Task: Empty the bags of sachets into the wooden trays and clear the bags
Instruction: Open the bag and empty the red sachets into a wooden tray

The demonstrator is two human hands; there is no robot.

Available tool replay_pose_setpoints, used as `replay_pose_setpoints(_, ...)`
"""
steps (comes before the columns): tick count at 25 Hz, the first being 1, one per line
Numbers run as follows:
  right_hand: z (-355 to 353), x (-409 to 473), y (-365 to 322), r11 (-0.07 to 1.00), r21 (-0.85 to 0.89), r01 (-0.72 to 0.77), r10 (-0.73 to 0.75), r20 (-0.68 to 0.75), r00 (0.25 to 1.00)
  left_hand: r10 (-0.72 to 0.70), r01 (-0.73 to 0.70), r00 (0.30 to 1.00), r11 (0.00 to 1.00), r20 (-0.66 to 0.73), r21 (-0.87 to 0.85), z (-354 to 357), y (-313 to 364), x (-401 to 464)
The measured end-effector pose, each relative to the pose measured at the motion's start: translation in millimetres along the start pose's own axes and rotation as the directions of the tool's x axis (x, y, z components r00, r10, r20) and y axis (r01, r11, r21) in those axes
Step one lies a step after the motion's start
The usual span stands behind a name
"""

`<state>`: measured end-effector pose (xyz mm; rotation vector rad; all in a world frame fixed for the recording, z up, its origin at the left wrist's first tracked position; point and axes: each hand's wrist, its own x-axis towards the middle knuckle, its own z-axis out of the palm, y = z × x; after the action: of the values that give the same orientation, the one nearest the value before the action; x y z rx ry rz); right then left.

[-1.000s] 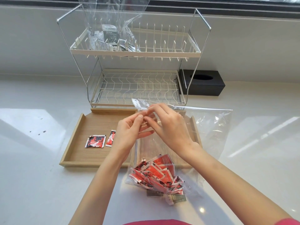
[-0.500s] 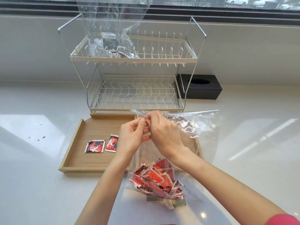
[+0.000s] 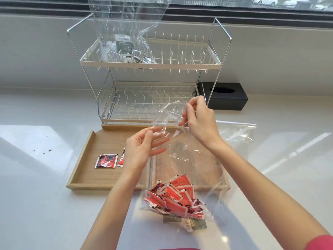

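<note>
A clear plastic bag (image 3: 182, 152) lies over the right wooden tray (image 3: 224, 185), its bottom full of red sachets (image 3: 173, 197) near the counter's front. My left hand (image 3: 142, 150) pinches one side of the bag's mouth. My right hand (image 3: 197, 120) pinches the other side, higher and farther back, so the mouth gapes. The left wooden tray (image 3: 84, 165) holds two red and black sachets (image 3: 107, 160). A second clear bag (image 3: 126, 29) with grey sachets stands in the upper tier of the rack.
A white two-tier dish rack (image 3: 153, 98) stands right behind the trays, its lower tier bare. A black tissue box (image 3: 225, 98) sits at its right. Another flat clear bag (image 3: 239, 134) lies right of the trays on the white counter (image 3: 36, 195).
My hands have pulled apart: the right one rose and went back right, the left one dropped left. The bag's mouth, pinched together before, now stands apart.
</note>
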<state>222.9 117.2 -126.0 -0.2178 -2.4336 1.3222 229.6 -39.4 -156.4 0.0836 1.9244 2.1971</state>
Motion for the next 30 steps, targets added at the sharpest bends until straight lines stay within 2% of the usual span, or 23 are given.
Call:
replay_pose_setpoints(3,-2,-8,-2,0.987,0.151,-0.049,0.044,0.037,0.998,0.019,-0.018,1.0,0.999,-0.023,0.028,4,1,1)
replay_pose_setpoints(4,-5,-11,-2,0.988,0.149,-0.033,0.025,0.052,0.998,0.032,-0.031,0.999,0.999,-0.038,0.031,5,1,2)
replay_pose_setpoints(6,-11,-21,5,0.993,-0.072,0.088,-0.083,0.079,0.993,0.07,-0.067,0.995,0.997,-0.07,0.039,7,1,3)
replay_pose_setpoints(8,-12,-33,18,0.904,-0.373,0.209,-0.171,0.133,0.976,0.095,-0.091,0.991,0.995,-0.094,0.049,9,1,4)
replay_pose_setpoints(9,-12,-36,25,0.87,-0.439,0.223,-0.182,0.134,0.974,0.098,-0.094,0.99,0.994,-0.104,0.049,8,0,5)
replay_pose_setpoints(10,-14,-37,30,0.871,-0.444,0.209,-0.176,0.115,0.978,0.098,-0.093,0.989,0.995,-0.114,0.046,7,-2,5)
replay_pose_setpoints(14,-35,-23,26,0.971,-0.237,0.042,-0.041,0.008,0.999,0.093,-0.087,0.987,0.995,-0.131,0.052,2,-4,7)
replay_pose_setpoints(18,-55,-8,4,1.0,-0.007,-0.027,0.027,0.082,0.996,0.111,-0.102,0.99,0.99,-0.09,0.095,6,-2,8)
replay_pose_setpoints(21,-60,3,-11,0.986,-0.158,0.044,-0.026,0.113,0.993,0.098,-0.091,0.992,0.992,-0.081,0.09,5,-2,8)
replay_pose_setpoints(24,-58,11,-20,0.967,-0.245,0.076,-0.059,0.074,0.995,0.092,-0.085,0.993,0.992,-0.08,0.092,5,-3,7)
replay_pose_setpoints(28,-57,0,-18,0.93,-0.332,0.159,-0.086,0.226,0.97,0.055,-0.052,0.993,0.998,-0.102,0.035,2,-6,9)
replay_pose_setpoints(30,-59,-17,-6,0.9,-0.387,0.203,-0.125,0.217,0.968,0.048,-0.047,0.992,0.999,-0.117,0.017,1,-7,11)
